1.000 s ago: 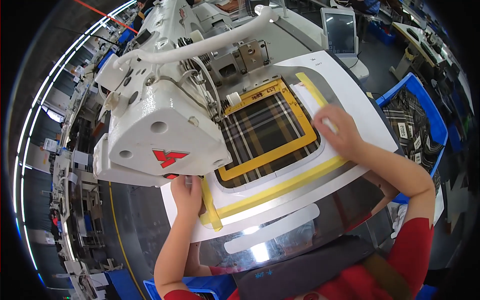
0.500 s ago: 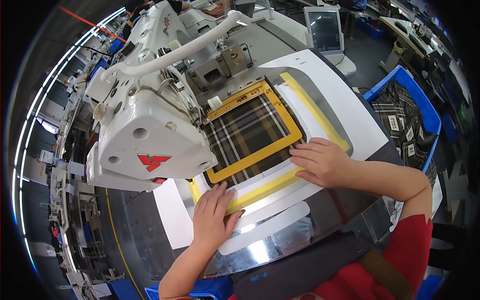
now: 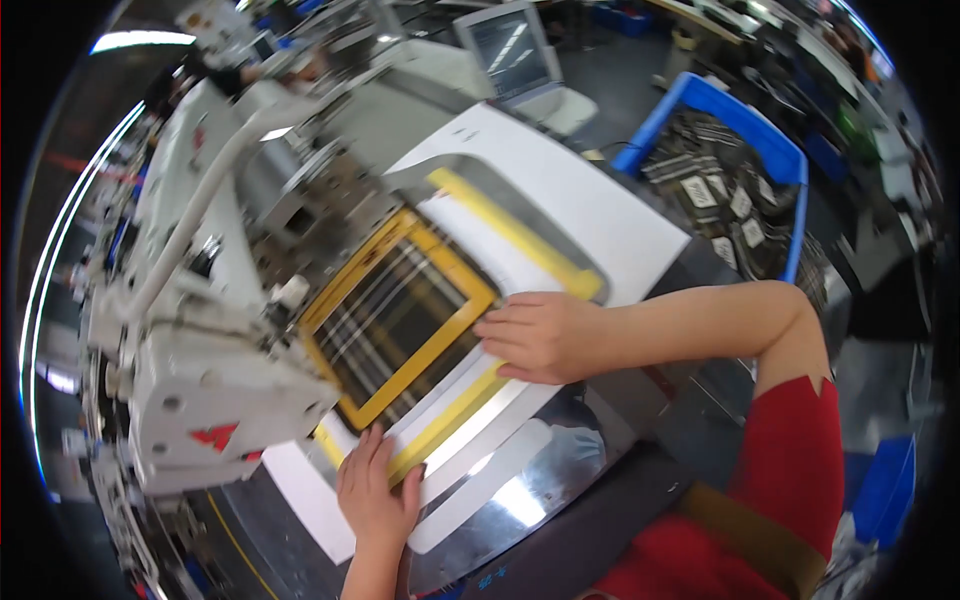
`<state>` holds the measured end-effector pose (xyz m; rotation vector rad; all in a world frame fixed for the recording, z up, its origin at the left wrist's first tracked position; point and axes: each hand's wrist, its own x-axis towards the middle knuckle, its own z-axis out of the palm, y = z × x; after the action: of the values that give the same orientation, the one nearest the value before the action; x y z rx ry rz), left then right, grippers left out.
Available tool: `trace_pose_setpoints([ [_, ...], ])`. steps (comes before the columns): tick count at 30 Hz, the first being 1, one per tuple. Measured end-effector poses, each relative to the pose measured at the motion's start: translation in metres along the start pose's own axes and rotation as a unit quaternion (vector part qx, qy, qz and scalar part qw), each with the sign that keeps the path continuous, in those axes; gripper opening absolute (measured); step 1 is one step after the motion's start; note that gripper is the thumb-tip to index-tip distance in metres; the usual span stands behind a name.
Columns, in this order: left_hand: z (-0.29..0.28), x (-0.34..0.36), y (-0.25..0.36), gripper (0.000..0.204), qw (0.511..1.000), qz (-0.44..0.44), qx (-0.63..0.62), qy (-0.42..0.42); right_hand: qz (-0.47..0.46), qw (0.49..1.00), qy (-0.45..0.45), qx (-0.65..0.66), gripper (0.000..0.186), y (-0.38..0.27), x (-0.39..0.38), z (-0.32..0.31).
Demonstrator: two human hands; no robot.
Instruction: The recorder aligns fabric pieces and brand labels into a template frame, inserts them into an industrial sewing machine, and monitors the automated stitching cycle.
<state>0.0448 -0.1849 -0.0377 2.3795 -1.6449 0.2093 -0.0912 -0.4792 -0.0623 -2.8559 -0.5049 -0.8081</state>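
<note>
A yellow rectangular clamp frame [image 3: 425, 364] lies over brown-and-grey plaid fabric [image 3: 395, 322] beside the head of a white industrial sewing machine [image 3: 200, 395]. My left hand [image 3: 375, 492] rests flat with fingers spread, its fingertips at the fabric's near edge by the frame's lower corner. At the frame's right corner, my right hand [image 3: 545, 335] lies with fingers stretched out over the fabric's edge. Between the two hands runs a strip of yellow tape [image 3: 445, 425] on a white template. Neither hand grips anything; what lies under the right fingers is hidden.
White paper [image 3: 630, 240] spreads to the right of the template. A shiny metal plate [image 3: 520, 500] fronts the work surface. Behind stands a control screen [image 3: 510, 50]. A blue crate [image 3: 755, 122] at right holds plaid pieces with white labels [image 3: 700, 192].
The view has swung to the right and tilted, so machine, frame and hands appear farther left and the crate shows more fully. Both hands remain flat at the fabric's edge.
</note>
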Motion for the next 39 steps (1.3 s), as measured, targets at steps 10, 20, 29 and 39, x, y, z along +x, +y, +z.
trace_pose_setpoints([
  [10, 0.008, -0.004, 0.004, 0.033, 1.000, -0.025, -0.006, 0.010, 0.669, 0.727, 0.133, -0.082, 0.033, 0.088, -0.175, -0.129],
  [20, 0.007, -0.004, 0.004, 0.031, 0.999, -0.035, -0.024, 0.018, 0.684, 0.679, -0.012, -0.266, 0.027, 0.107, -0.334, -0.087],
  [29, 0.008, 0.001, 0.006, 0.033, 0.999, -0.016, -0.037, 0.003, 0.702, 0.646, -0.082, -0.289, 0.021, 0.099, -0.321, -0.092],
  [39, -0.013, 0.054, 0.031, 0.090, 0.679, -0.071, -0.688, -0.248, 0.150, 0.969, 0.082, -0.180, 0.021, -0.024, -0.089, -0.142],
])
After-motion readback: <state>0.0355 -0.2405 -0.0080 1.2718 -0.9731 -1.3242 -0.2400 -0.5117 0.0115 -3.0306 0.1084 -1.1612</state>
